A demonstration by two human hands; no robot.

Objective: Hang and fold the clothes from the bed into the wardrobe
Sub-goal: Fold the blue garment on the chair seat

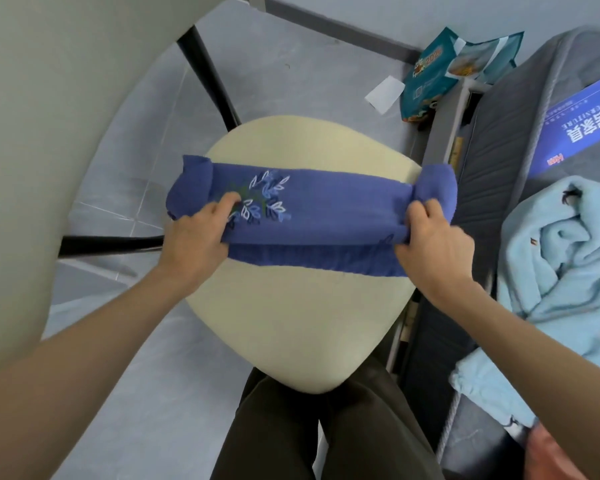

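A blue garment (pixel 326 209) with embroidered leaves lies folded into a long band across a cream chair seat (pixel 291 323). My left hand (pixel 194 237) grips its near edge at the left, thumb on the leaf pattern. My right hand (pixel 430 244) pinches the near edge at the right end. Both ends of the band hang bunched over the seat's sides. A light blue fleece garment (pixel 561 258) lies crumpled on the bed (pixel 506 161) at the right.
The chair has black legs (pixel 208 74) and stands on a grey tiled floor. A teal bag (pixel 444 71) and a white paper (pixel 385 94) lie by the wall. A blue printed label (pixel 582 123) sits on the mattress. A pale curved surface fills the left.
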